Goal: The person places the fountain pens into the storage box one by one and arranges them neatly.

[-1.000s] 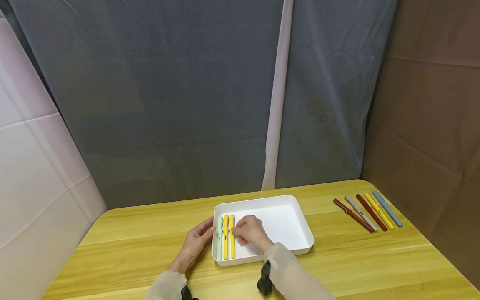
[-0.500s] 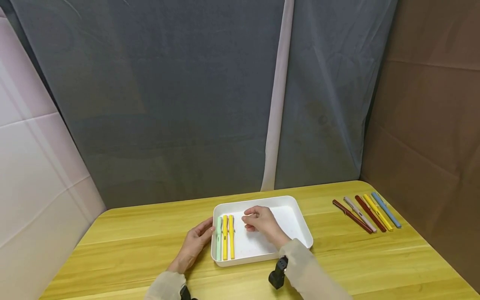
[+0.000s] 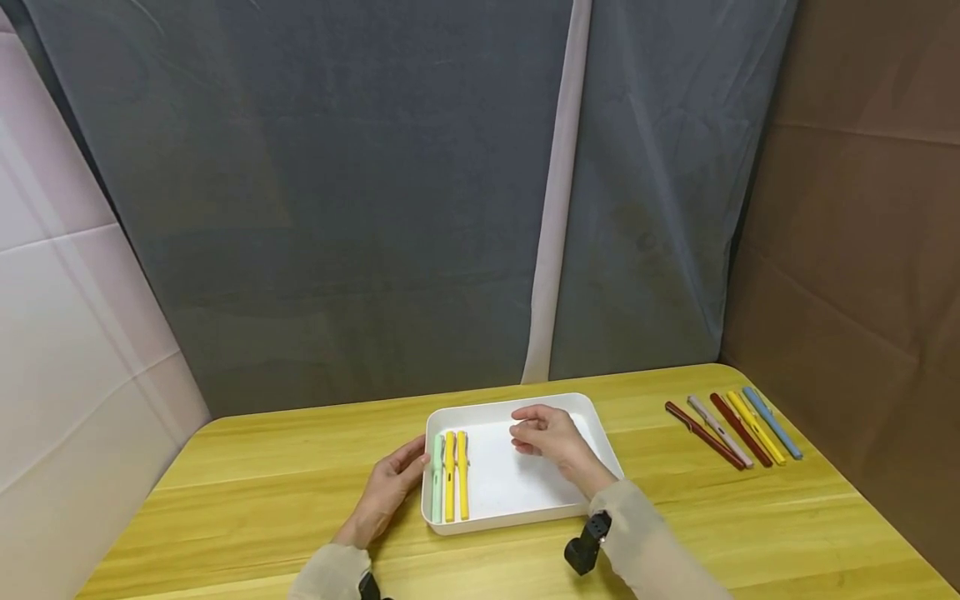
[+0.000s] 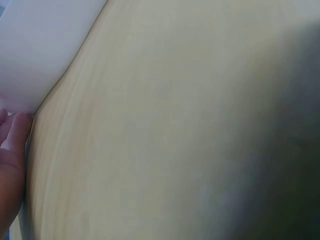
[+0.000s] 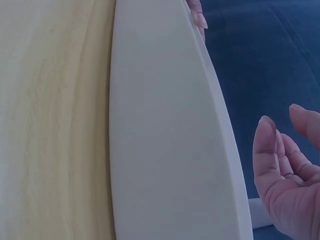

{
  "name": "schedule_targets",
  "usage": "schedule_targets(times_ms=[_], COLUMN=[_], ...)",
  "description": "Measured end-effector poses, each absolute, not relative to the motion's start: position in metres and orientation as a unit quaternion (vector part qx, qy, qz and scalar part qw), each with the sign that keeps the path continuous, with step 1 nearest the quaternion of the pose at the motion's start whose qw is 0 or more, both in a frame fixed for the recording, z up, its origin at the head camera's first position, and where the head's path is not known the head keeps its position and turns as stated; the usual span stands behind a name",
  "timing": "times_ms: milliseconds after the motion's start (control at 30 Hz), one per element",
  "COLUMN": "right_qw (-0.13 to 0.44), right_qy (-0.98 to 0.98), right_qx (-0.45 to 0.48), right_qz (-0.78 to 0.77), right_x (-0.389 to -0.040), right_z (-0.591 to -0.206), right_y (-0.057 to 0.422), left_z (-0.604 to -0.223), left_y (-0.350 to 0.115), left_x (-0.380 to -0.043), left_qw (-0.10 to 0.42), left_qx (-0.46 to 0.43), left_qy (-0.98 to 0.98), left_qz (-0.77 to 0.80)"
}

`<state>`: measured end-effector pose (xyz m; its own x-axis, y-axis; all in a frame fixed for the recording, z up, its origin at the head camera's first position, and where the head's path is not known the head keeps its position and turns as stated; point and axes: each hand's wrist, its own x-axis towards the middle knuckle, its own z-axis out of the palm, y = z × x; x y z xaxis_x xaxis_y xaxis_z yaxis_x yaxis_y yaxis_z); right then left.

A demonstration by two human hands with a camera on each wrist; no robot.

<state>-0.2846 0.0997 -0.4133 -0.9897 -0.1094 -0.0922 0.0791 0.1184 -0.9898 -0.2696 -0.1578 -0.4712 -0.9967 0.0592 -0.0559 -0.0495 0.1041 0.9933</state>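
Observation:
A white rectangular tray (image 3: 525, 518) sits on the wooden table. Along its left side lie a mint green pen (image 3: 437, 479) and two yellow pens, one in the middle (image 3: 450, 492) and one to the right (image 3: 462, 492), side by side and lengthwise. My left hand (image 3: 386, 492) holds the tray's left wall, thumb at the rim; the left wrist view catches its fingers (image 4: 17, 135) low against the outer wall. Over the tray's right half hovers my right hand (image 3: 551, 437), fingers loosely bent and thumb apart from them, nothing between.
On the table's right side lies a loose row of pens: a dark red one (image 3: 705, 435), a pale pinkish one (image 3: 720, 431), another dark red one (image 3: 740, 429), a yellow one (image 3: 756, 427) and a blue one (image 3: 772, 422). A grey curtain (image 3: 375, 208) hangs behind the table.
My right hand has let go of the rightmost yellow pen and moved right and back, away from the pens in the tray. The left hand stays at the tray's wall.

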Motion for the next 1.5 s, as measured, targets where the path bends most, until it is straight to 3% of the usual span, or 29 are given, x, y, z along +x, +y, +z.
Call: schedule_targets(times_ms=[767,1500], right_qw=[0.029,-0.02], right_qy=[0.695,0.73], right_qx=[0.047,0.093], right_qz=[-0.717,-0.676], right_x=[-0.284,-0.277], right_z=[-0.401,-0.425], right_y=[0.188,0.263], left_z=[-0.472,-0.471], left_y=[-0.158,-0.159], left_x=[-0.269,-0.269], left_qw=[0.04,0.04], left_qx=[-0.001,-0.004], left_qy=[0.747,0.743], left_qz=[0.664,0.668])
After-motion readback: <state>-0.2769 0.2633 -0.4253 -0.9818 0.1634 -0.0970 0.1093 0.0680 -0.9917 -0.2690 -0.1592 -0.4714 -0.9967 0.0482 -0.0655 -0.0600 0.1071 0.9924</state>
